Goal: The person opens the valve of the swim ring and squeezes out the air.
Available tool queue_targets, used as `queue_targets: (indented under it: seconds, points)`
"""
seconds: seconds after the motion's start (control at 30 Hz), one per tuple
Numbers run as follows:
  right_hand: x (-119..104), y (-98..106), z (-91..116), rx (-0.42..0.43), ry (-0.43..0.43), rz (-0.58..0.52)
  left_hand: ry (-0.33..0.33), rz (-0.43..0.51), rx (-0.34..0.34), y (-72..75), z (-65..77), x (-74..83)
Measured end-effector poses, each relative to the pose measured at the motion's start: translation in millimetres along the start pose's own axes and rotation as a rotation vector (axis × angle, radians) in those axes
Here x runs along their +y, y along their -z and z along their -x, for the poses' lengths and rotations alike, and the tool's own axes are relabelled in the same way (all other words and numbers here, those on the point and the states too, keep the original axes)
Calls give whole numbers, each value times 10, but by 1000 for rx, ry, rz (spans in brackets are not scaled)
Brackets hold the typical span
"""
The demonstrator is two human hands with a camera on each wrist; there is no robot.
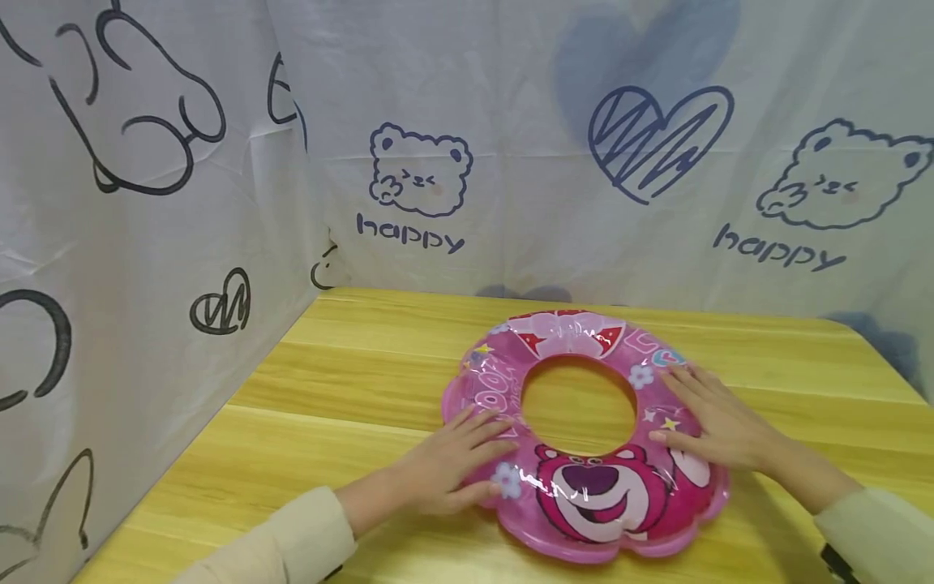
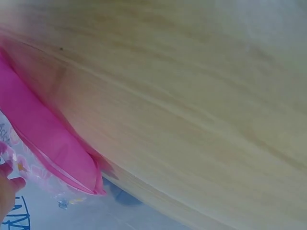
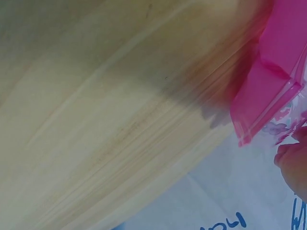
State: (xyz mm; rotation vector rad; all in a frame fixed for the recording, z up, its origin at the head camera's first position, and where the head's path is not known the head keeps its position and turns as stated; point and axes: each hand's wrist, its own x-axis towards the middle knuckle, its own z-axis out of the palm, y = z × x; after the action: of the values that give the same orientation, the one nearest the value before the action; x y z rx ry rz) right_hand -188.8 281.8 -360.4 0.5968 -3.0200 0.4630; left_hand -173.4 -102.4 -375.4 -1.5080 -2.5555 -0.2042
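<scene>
An inflated pink swim ring (image 1: 503,519) with a cartoon bear face, flowers and stars lies flat on the wooden table, its round hole showing the wood beneath. My left hand (image 1: 456,462) rests on the ring's left side with the fingers extended over the top. On the right side, my right hand (image 1: 722,418) lies on the ring, fingers and thumb spread. The left wrist view shows the ring's pink underside (image 2: 48,134) at the left edge, beside a bit of the hand (image 2: 5,191). In the right wrist view, fingers (image 3: 293,163) appear by the ring's pink edge (image 3: 268,91).
The yellow wood-grain table (image 1: 328,389) extends around the ring. A white cloth (image 1: 511,162) printed with bears, hearts and "happy" hangs behind it, and another stretch of printed cloth (image 1: 146,243) runs along the left side.
</scene>
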Motion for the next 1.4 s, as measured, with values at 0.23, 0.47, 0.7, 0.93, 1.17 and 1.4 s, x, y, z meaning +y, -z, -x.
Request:
queue_targets:
  seconds: [0.23,0.47,0.7,0.93,1.17,1.4]
  points:
    - [4,-28,1,-25,-7,-33,-15,23,131,27,-27,-87]
    - [20,-32,12,-28,-1,-29,104,47,276,69,-123,-288]
    - [34,-47,22,-46,-15,-16,255,44,376,52,-228,-509]
    - [36,-57,18,-31,-9,-4,371,76,452,35,-350,-661]
    - [23,-64,23,-31,-12,-4,534,116,433,19,-457,-765]
    - [22,-56,35,-32,-16,-9,737,190,372,24,-586,-860]
